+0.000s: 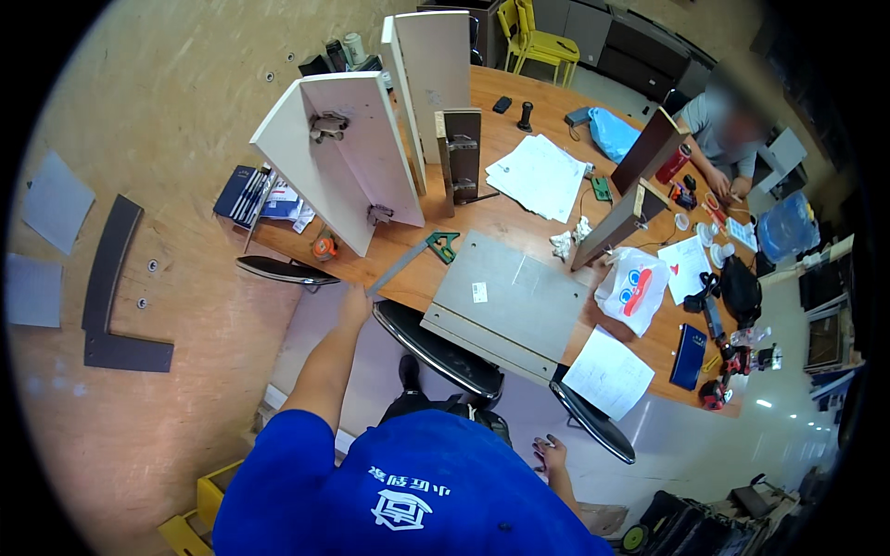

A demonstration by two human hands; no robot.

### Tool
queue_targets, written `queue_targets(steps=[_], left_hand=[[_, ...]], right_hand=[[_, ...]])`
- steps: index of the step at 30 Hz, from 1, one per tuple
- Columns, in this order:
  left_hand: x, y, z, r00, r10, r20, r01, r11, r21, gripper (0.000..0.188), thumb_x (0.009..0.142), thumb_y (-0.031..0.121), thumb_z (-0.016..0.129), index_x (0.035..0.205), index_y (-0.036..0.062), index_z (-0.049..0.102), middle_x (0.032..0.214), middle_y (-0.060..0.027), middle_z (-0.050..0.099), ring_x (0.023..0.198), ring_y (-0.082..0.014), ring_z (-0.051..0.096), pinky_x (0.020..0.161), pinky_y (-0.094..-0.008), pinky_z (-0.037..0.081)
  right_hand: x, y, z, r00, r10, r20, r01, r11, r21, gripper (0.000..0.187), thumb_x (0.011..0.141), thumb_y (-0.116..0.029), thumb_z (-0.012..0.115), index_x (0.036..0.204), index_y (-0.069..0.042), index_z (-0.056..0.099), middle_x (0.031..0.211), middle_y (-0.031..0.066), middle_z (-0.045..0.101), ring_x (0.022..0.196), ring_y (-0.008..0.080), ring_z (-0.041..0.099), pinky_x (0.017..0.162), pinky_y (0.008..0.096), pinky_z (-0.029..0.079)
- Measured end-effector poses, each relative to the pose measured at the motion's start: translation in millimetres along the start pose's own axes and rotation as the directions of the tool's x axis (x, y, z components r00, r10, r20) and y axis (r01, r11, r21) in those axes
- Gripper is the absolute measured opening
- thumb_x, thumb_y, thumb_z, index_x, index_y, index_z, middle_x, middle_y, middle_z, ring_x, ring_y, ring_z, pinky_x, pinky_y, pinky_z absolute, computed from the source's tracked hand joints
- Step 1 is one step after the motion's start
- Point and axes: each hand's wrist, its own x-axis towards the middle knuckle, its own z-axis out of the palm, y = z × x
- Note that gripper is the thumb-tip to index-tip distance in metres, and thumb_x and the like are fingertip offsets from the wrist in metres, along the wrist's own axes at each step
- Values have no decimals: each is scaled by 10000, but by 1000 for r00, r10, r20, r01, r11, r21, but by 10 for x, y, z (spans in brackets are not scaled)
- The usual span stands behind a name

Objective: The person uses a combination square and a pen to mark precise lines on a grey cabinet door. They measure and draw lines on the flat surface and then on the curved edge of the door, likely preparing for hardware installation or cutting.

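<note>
My left hand (355,304) is at the table's front edge, its fingers closed on the end of a combination square (400,267). The square has a steel blade and a green head, which lies on the wooden table near a grey panel (510,298). That panel lies flat, with a small white label and a narrow strip along its front edge. Low beside my body, my right hand (552,454) hangs apart from the table with its fingers loosely spread, and I see nothing in it.
White hinged panels (338,157) stand upright at the left, beside an orange tape measure (324,247). Black chairs (440,352) line the front edge. Paper sheets (538,176), brown boards (616,222), a white bag (632,289) and tools cover the right side. Another person (723,139) sits at the far right.
</note>
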Motion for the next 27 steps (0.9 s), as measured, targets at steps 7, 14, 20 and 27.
queue_targets(steps=[7, 14, 20, 27], left_hand=[[671, 52, 135, 953, 85, 292, -139, 976, 170, 450, 888, 320, 757, 1219, 25, 675, 1220, -219, 678, 1177, -403, 648, 983, -502, 543], [1032, -643, 891, 967, 248, -49, -248, 969, 11, 290, 917, 344, 701, 1028, 83, 764, 979, -162, 726, 935, -359, 705, 811, -505, 572], [1074, -66, 785, 920, 231, 317, -277, 955, 110, 311, 900, 241, 585, 1086, 74, 770, 1079, -168, 777, 976, -329, 764, 813, -491, 606], [798, 68, -47, 960, 194, 202, -157, 970, -186, 431, 887, 299, 637, 1207, 11, 637, 1072, -187, 749, 993, -385, 735, 887, -509, 578]], right_hand=[[-533, 319, 672, 992, -14, -125, 18, 999, 30, 645, 941, -86, 741, 1496, 61, 447, 1134, 156, 759, 988, 263, 754, 816, 382, 589], [-1094, 840, 1298, 994, -15, -107, -8, 978, -208, 635, 895, -12, 734, 1467, 82, 476, 1039, 136, 759, 899, 226, 735, 758, 398, 598], [-651, 553, 1711, 976, -203, 84, 218, 852, -476, 387, 895, -27, 727, 1258, 53, 618, 924, 134, 723, 812, 214, 699, 690, 383, 573], [9, -487, 2247, 971, -86, 221, 203, 785, -585, 317, 918, -69, 709, 1204, 40, 626, 901, 134, 721, 784, 214, 697, 662, 381, 567]])
